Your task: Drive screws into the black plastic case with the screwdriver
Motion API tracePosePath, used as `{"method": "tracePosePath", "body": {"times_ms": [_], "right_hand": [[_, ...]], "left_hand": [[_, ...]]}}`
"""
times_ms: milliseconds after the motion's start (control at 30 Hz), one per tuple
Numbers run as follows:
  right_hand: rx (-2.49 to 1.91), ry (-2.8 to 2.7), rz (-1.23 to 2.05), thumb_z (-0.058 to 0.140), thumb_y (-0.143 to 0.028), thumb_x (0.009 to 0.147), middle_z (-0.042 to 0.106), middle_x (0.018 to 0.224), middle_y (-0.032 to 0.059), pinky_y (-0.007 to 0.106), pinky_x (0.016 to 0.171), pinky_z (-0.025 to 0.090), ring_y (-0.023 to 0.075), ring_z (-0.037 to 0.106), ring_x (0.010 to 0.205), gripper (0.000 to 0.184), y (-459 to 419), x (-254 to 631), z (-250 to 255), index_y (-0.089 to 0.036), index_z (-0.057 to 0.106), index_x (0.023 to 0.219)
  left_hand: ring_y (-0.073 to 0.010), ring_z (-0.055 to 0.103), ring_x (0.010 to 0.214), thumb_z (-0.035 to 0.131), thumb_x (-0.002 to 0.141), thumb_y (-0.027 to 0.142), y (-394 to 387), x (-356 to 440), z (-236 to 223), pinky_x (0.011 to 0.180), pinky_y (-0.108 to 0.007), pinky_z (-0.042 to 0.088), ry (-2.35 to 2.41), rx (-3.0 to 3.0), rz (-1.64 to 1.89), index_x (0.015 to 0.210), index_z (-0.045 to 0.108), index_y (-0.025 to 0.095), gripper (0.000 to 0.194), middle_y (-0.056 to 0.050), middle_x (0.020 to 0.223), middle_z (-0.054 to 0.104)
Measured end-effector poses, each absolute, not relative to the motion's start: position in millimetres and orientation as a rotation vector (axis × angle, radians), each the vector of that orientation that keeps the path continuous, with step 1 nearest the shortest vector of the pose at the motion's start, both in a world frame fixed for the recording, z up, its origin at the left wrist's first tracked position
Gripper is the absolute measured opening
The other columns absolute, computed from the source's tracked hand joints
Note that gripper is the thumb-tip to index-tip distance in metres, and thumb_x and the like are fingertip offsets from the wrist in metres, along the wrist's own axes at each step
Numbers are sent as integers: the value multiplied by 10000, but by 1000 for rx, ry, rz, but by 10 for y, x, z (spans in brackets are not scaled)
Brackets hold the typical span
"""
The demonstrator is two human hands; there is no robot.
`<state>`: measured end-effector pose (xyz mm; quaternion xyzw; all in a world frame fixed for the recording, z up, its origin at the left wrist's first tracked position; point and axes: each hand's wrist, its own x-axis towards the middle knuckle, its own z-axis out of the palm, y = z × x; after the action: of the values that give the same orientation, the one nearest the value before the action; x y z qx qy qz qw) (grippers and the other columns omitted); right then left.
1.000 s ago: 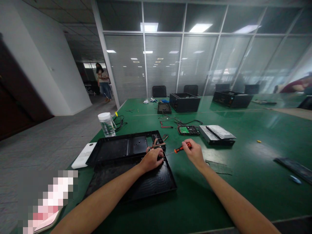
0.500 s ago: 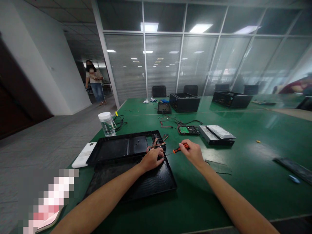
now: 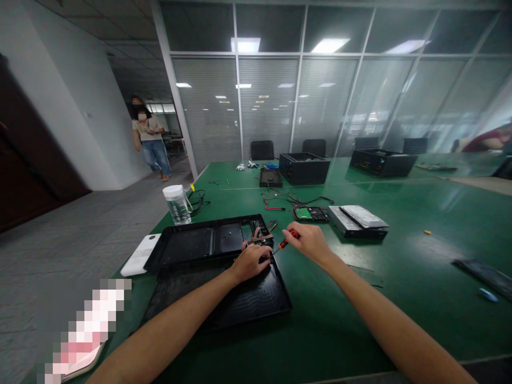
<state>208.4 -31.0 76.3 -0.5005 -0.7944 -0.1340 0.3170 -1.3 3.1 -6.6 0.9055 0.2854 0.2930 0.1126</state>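
My right hand [image 3: 312, 240] is closed around the orange and black handle of a screwdriver [image 3: 284, 244], whose thin shaft points down and left. Its tip ends beside the fingers of my left hand [image 3: 253, 262], at the right edge of a black plastic casing. That casing has two parts: an upper half [image 3: 192, 242] and a lower half [image 3: 248, 298] lying in front of it. My left hand rests where they meet, its fingers curled; what they pinch is hidden. A striped ribbon cable [image 3: 258, 237] lies just behind those fingers.
To the left stand a clear bottle [image 3: 178, 207] with a white lid and a white phone-like object [image 3: 140, 256]. Behind my right hand lie a green circuit board [image 3: 304, 213] and a silver drive [image 3: 358, 221]. Black computer cases [image 3: 304, 169] stand farther back. A person [image 3: 150, 138] walks at left.
My right hand has moved left and slightly up, tilting the screwdriver more steeply. The left hand stays in place. The person at the back left has come nearer.
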Motion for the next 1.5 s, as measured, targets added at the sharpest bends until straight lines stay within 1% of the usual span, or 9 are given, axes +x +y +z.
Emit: {"method": "tracePosePath", "body": {"times_ms": [400,600,767,900,933,1067,1200,1333,1500], "right_hand": [[-1394,-2293,-377,381,-446,875,666,678,21,229,564,285,140,595,634,348,-131,1882,1027,-200,620,812],[-1647,-2439,-483,252,-590,863,671,741,117,282,590,329,236,619,704,576,-394,1781,1278,-163,628,775],[-1632,-2593,-230,307,-426,892,677,883,100,294,645,378,219,625,774,393,-557,1709,1425,-190,600,1006],[-1818,-2523,-302,253,-545,880,669,860,181,349,678,399,286,626,820,570,-519,1628,1465,-141,651,821],[-1842,-2508,-329,242,-550,880,667,856,193,359,681,401,297,626,823,586,-505,1614,1472,-128,645,839],[-1695,-2626,-219,281,-455,898,672,903,143,324,661,401,257,633,796,443,-470,1606,1494,-147,538,1087],[-1693,-2605,-296,219,-528,893,671,874,154,330,650,393,282,627,816,534,-452,1637,1484,-159,606,903],[-1658,-2600,-284,301,-510,875,676,850,122,307,613,389,255,632,747,452,-423,1685,1454,-170,570,1005],[-1738,-2532,-301,295,-541,871,670,851,137,308,637,381,261,623,785,488,-361,1758,1412,-159,595,918]], "left_hand": [[-159,566,796,586,778,211,66,-8,-96,752,-264,402,852,2739,858,911,617,185,139,-26,822,636],[-163,569,809,587,773,196,50,-9,-76,766,-270,401,858,2719,847,946,617,188,176,-30,838,639],[-166,568,809,581,773,203,47,-4,-77,764,-278,397,885,2723,842,922,613,187,154,-26,832,638],[-172,566,820,578,773,197,47,0,-87,771,-288,400,882,2715,830,941,609,189,170,-29,838,639],[-173,566,821,581,771,195,48,1,-91,774,-291,401,884,2709,829,955,607,191,185,-29,841,639],[-175,564,822,594,764,195,50,4,-103,777,-294,406,903,2704,838,966,607,191,202,-30,844,637],[-172,566,810,597,766,197,50,3,-104,769,-284,408,883,2721,847,954,614,176,190,-34,834,641],[-163,568,805,600,766,198,47,-6,-104,764,-274,406,883,2707,858,959,612,176,195,-31,839,640],[-162,570,809,601,764,196,42,-10,-96,765,-276,403,894,2706,850,939,612,182,176,-27,846,639]]}}
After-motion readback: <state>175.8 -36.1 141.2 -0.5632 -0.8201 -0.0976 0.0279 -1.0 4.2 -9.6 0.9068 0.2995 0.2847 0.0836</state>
